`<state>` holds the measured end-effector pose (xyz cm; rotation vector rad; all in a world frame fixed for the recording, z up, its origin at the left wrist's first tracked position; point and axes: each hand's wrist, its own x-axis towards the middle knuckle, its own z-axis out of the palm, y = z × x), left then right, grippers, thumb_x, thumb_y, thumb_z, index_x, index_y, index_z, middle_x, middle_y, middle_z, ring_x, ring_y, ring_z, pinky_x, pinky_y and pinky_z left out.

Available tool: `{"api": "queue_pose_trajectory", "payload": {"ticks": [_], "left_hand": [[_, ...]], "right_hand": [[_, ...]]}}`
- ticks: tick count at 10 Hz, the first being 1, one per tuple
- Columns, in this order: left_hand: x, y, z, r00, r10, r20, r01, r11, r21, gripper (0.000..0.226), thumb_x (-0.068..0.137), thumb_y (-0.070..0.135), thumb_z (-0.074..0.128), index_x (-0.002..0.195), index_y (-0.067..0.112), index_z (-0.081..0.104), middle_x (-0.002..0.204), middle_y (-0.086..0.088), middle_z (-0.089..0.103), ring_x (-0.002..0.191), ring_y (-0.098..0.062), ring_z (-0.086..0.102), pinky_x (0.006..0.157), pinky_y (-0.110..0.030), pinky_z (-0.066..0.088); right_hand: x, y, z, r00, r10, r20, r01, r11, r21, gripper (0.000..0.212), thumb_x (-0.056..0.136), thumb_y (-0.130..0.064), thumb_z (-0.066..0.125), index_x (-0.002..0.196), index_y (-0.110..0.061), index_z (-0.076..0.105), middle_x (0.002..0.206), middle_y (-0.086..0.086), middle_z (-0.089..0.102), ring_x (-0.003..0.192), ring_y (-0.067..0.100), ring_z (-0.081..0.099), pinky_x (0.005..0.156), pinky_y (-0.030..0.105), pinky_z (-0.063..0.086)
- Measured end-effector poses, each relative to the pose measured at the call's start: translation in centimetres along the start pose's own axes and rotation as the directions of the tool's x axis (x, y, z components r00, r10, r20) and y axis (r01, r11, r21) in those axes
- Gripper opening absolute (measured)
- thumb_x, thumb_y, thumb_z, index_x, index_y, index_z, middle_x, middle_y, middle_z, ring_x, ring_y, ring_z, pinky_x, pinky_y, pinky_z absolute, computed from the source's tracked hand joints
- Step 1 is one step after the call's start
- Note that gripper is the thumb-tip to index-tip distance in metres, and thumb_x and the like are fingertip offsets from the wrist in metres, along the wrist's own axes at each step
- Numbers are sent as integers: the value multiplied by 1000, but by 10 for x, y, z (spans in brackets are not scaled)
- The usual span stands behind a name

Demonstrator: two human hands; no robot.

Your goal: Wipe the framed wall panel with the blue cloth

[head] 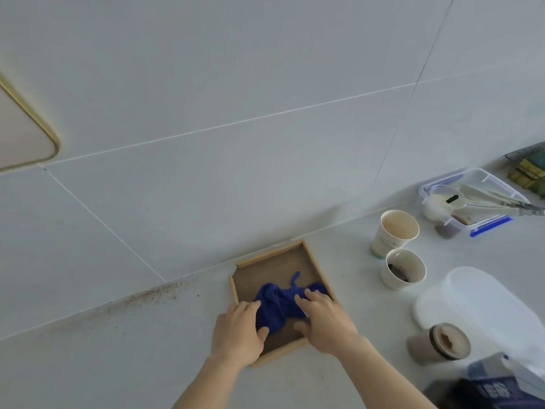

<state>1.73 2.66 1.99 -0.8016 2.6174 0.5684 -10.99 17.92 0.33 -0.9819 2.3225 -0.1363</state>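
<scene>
Under both hands, in wooden tray (pixel 317 267): blue cloth (pixel 277 302). Left hand (pixel 237 335) pinching fold, right hand (pixel 326 323) flat on top, likely gathering it for framed wall panel (pixel 20 137), well up-left.

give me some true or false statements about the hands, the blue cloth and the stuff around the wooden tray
1. The crumpled blue cloth lies inside the shallow square wooden tray. True.
2. Only the right hand touches the cloth. False: the left hand is on it too.
3. The gold-framed wall panel is at the upper left, well apart from the cloth. True.
4. The tall white paper cup stands left of the tray. False: it stands to the tray's right, on the pale counter.
</scene>
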Motion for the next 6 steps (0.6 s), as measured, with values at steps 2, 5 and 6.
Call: {"api": "queue_pose_trajectory", "payload": {"ticks": [2,5,6], "left_hand": [[1,-5,15,988,-25,153,-20,957,290,91,92,77,23,163,30,-9,173,-2,-16,158,-30,-20,127,-55,-14],[-11,-16,-35,999,-30,18,23,949,315,102,78,95,9,158,39,-20,167,-1,-33,151,-29,-36,122,-59,-22],[-26,-23,-55,999,-35,-27,41,965,260,107,71,98,6,156,41,-24,165,1,-36,150,-28,-39,121,-59,-24]], "right_hand": [[-11,4,12,995,54,81,-43,990,-131,108,79,-95,13,167,-35,-1,177,2,-14,160,28,-28,131,58,-15],[-26,-16,-24,996,75,-37,-78,994,-75,116,70,-107,19,163,-45,-14,174,2,-27,156,30,-36,123,70,-22],[-35,-32,-38,996,66,-59,-69,997,-45,117,71,-107,22,163,-45,-16,174,1,-28,156,29,-36,122,71,-22]]}}
